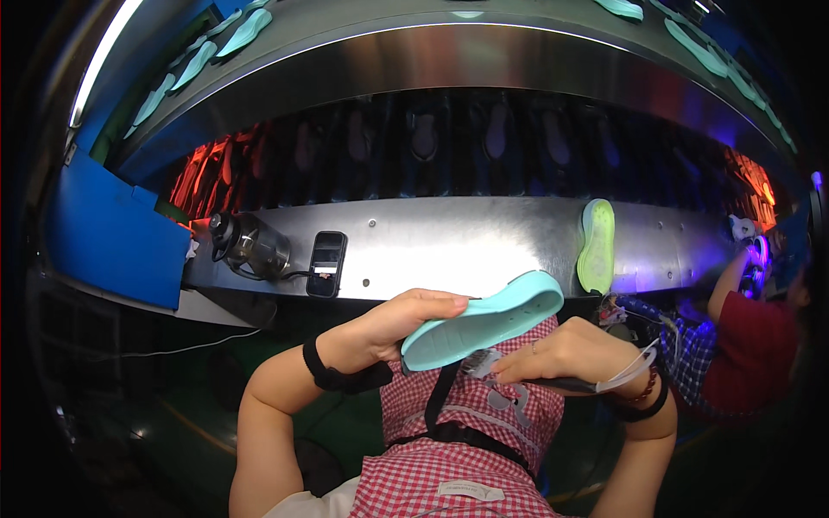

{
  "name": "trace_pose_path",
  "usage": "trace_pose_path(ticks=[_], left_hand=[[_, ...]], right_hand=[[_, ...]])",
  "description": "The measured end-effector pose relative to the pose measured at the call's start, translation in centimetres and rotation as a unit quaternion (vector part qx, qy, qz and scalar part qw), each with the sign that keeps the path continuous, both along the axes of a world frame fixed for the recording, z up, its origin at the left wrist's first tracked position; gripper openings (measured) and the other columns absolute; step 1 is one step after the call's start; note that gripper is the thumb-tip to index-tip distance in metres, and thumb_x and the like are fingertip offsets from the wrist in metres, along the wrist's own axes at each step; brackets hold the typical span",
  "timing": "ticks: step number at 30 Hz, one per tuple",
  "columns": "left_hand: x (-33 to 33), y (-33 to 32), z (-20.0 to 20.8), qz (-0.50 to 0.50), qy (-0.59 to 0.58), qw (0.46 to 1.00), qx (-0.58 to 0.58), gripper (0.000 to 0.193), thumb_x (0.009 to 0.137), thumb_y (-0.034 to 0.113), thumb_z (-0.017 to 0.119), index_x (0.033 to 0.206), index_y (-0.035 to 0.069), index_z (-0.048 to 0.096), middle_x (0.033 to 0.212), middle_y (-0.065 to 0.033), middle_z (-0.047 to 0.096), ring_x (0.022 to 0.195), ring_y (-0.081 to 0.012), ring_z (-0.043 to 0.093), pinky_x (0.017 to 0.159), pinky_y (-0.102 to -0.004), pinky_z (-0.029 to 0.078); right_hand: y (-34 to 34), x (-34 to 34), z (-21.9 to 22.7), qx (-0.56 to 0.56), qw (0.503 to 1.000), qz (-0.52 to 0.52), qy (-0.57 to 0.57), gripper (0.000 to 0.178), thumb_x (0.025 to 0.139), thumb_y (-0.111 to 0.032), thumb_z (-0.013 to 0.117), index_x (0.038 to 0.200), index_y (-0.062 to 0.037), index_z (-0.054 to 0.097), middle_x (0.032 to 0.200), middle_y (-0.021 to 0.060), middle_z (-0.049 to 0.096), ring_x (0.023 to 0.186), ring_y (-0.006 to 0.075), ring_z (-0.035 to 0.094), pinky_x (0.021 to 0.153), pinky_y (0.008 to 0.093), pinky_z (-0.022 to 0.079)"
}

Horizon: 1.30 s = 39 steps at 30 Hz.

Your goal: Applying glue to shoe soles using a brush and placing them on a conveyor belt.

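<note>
My left hand (404, 321) is closed on the heel end of a turquoise shoe sole (488, 321), thumb on its upper edge. The sole is tilted in front of my chest, its hollow inner side partly facing me. Just below the sole, my right hand (566, 352) is closed round a dark-handled brush (480, 363) with a pale grey head. The brush head lies close under the sole's lower edge; whether they touch I cannot tell. A clear strip shows by my right wrist. On the metal table beyond lies a yellow-green sole (596, 249) with a pale turquoise end.
A steel ledge (449, 246) runs across in front of me, with a dark glass jug (250, 244) and a black phone (327, 264) at left. Behind it, a conveyor (423, 142) carries dim soles. More turquoise soles (244, 34) rest on the upper shelf. A co-worker (760, 345) sits at right.
</note>
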State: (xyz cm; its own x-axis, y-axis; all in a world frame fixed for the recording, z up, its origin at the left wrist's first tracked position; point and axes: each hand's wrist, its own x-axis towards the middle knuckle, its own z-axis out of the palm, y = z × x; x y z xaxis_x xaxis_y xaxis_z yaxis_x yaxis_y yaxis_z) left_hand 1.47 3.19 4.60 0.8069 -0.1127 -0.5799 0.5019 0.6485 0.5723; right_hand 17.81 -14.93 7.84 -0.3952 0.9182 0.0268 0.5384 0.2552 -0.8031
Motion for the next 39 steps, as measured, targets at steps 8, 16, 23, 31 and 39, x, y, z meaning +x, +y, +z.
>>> trace_pose_path(ticks=[8,16,23,31,39], left_hand=[[-0.4,0.4,0.5,0.011,-0.004,0.999,0.046,0.047,0.088,0.024,0.051,0.124,-0.005,0.042,0.109,-0.0180,0.057,0.090,-0.0190,0.061,0.077,-0.0267,0.052],[-1.0,1.1,-0.2,0.064,-0.053,0.994,0.064,0.047,0.089,0.023,0.049,0.125,-0.005,0.041,0.114,-0.0181,0.053,0.093,-0.0206,0.060,0.079,-0.0292,0.051],[0.1,-0.5,-2.2,0.157,-0.125,0.977,-0.077,0.050,0.089,0.021,0.045,0.130,-0.005,0.032,0.118,-0.0184,0.049,0.102,-0.0228,0.055,0.085,-0.0349,0.048],[0.7,-0.9,-4.1,0.234,-0.144,0.955,-0.115,0.049,0.089,0.023,0.040,0.131,-0.002,0.031,0.118,-0.0190,0.047,0.105,-0.0262,0.053,0.086,-0.0404,0.048],[0.6,-1.1,-5.2,0.273,-0.157,0.943,-0.106,0.050,0.089,0.024,0.038,0.132,0.000,0.029,0.117,-0.0191,0.048,0.101,-0.0270,0.055,0.080,-0.0399,0.052]], right_hand=[[-0.8,1.6,-0.4,0.020,0.998,-0.011,-0.062,0.023,0.078,-0.009,0.049,0.097,-0.0065,0.062,0.102,0.0082,0.063,0.092,0.0233,0.062,0.077,0.0294,0.049],[-1.3,1.6,-1.7,0.004,0.988,-0.125,0.085,0.022,0.076,-0.003,0.061,0.098,-0.0013,0.061,0.098,0.0135,0.063,0.089,0.0253,0.062,0.078,0.0311,0.049],[0.5,-2.0,-4.3,-0.061,0.870,-0.293,0.392,0.020,0.080,-0.003,0.058,0.099,0.0028,0.062,0.092,0.0129,0.065,0.070,0.0108,0.061,0.063,0.0212,0.050],[1.5,-3.0,-8.5,0.044,0.836,-0.393,0.381,0.018,0.081,-0.003,0.058,0.097,0.0028,0.063,0.075,0.0068,0.063,0.063,0.0078,0.057,0.058,0.0200,0.046],[2.3,-3.3,-9.2,0.178,0.846,-0.437,0.249,0.015,0.076,-0.002,0.061,0.090,0.0029,0.064,0.081,0.0122,0.066,0.067,0.0143,0.061,0.062,0.0235,0.047]])
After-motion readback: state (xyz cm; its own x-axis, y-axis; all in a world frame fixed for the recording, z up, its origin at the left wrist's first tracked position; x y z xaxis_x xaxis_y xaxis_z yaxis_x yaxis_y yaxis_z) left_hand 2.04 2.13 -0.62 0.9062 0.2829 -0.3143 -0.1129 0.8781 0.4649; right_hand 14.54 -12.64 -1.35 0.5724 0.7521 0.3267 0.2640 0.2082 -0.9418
